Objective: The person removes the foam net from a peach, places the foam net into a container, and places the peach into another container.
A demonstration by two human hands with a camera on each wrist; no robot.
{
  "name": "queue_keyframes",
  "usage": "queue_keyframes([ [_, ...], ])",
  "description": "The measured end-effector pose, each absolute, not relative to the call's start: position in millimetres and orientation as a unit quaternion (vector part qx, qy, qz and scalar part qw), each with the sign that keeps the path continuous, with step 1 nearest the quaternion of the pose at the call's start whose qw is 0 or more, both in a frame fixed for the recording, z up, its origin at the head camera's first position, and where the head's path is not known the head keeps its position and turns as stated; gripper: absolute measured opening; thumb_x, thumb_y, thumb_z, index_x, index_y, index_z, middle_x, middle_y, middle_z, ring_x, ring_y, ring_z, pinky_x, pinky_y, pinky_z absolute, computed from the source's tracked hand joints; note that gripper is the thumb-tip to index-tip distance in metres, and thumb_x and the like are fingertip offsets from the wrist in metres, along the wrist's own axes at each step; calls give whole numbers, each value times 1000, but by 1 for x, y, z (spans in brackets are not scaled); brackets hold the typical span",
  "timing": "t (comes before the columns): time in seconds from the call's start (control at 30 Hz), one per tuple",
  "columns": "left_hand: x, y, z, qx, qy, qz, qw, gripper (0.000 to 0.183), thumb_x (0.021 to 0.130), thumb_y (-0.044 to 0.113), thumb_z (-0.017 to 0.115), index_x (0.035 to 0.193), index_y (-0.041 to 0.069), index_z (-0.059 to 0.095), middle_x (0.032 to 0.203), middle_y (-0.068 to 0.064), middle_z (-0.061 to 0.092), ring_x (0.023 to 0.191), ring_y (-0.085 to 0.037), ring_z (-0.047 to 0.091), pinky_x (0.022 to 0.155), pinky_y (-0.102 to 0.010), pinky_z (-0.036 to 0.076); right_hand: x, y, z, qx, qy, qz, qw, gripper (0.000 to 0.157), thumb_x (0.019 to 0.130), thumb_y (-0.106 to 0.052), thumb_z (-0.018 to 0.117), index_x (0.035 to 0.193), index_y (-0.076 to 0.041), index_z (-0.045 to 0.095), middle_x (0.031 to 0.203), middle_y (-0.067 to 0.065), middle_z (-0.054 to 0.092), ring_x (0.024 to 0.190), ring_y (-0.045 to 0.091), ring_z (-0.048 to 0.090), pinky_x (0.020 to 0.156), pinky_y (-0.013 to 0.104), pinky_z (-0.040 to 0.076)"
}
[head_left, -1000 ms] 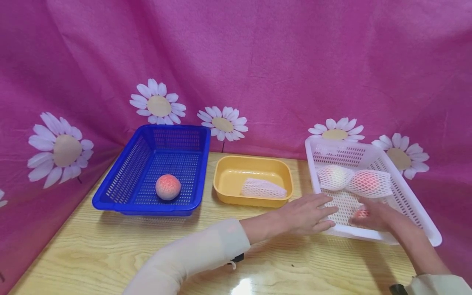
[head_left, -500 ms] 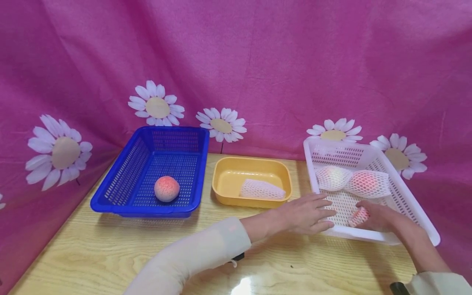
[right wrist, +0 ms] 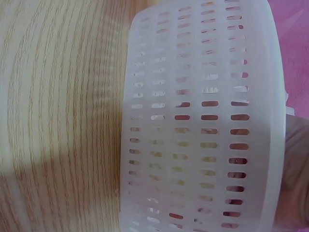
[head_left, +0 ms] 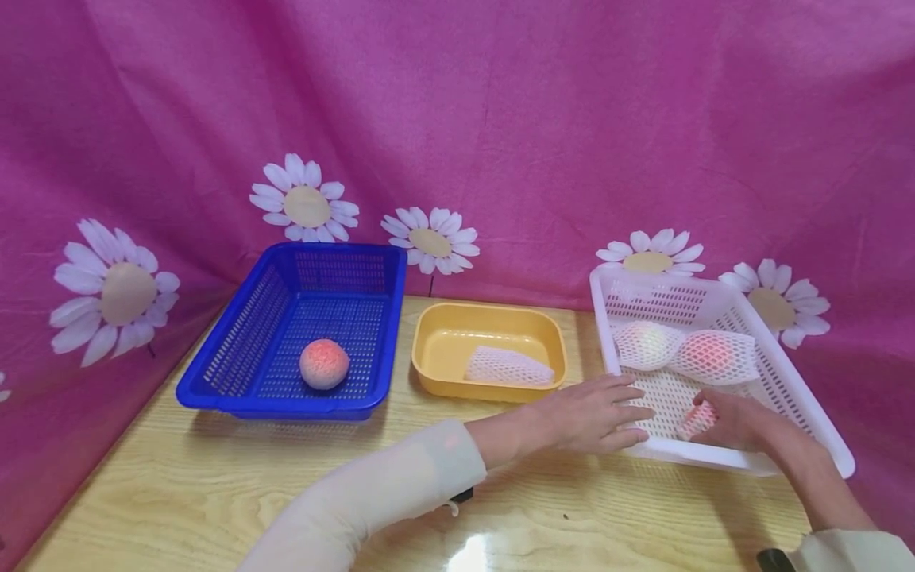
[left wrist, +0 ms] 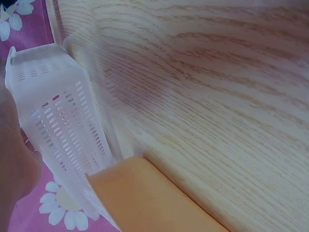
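Note:
My right hand [head_left: 743, 421] reaches into the white basket [head_left: 686, 453] and grips a peach in a white foam net [head_left: 696, 421], most of it hidden behind the fingers. My left hand [head_left: 589, 415] lies at the basket's left rim, palm down, its fingers fairly straight and reaching over the edge. Behind the hands, two more netted fruits lie side by side in the basket: a pale one [head_left: 646, 345] and a reddish one [head_left: 713, 354]. In the right wrist view the basket's slotted wall [right wrist: 193, 145] covers most of what is inside, and part of the right hand [right wrist: 295, 174] shows beyond the rim.
A yellow tray [head_left: 443, 387] left of the basket holds a loose foam net [head_left: 509, 365]. Farther left, a blue basket [head_left: 300, 403] contains one bare peach [head_left: 324, 365]. All stand on a wooden table [head_left: 236, 485] before a pink flowered cloth [head_left: 515, 143].
My right hand has taken hold of the netted peach, whose tip has turned up between thumb and fingers. The left hand has stayed at the rim.

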State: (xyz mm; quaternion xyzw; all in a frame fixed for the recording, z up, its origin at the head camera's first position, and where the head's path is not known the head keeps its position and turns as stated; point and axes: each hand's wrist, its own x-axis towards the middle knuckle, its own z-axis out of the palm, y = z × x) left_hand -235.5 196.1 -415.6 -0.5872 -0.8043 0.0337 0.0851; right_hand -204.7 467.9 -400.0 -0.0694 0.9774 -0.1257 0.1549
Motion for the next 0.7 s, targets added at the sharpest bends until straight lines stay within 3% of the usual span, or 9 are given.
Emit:
queue_keyframes([
  [0.17, -235, 197, -415, -588, -803, 36, 84, 50, 108, 45, 29, 152, 26, 45, 156, 1, 39, 148, -16, 22, 119, -24, 2, -204, 469, -398, -70, 982, -123, 127, 68, 76, -30, 85, 119, 12, 54, 105, 29, 62, 92, 42, 60, 79, 60, 49],
  [0.4, -236, 197, -417, -588, -803, 29, 88, 50, 108, 45, 29, 152, 26, 44, 155, 0, 40, 148, -18, 23, 119, -25, 1, -204, 472, -394, -94, 987, -116, 66, 66, 72, -28, 87, 117, 8, 55, 98, 29, 63, 90, 47, 60, 78, 61, 49],
  [0.7, -236, 195, -415, -585, -807, 30, 78, 50, 108, 46, 27, 152, 27, 43, 156, 0, 39, 148, -18, 21, 119, -25, 2, -205, 458, -378, -89, 987, -131, 38, 76, 72, -29, 88, 127, 8, 50, 103, 30, 60, 96, 49, 57, 77, 64, 49],
])
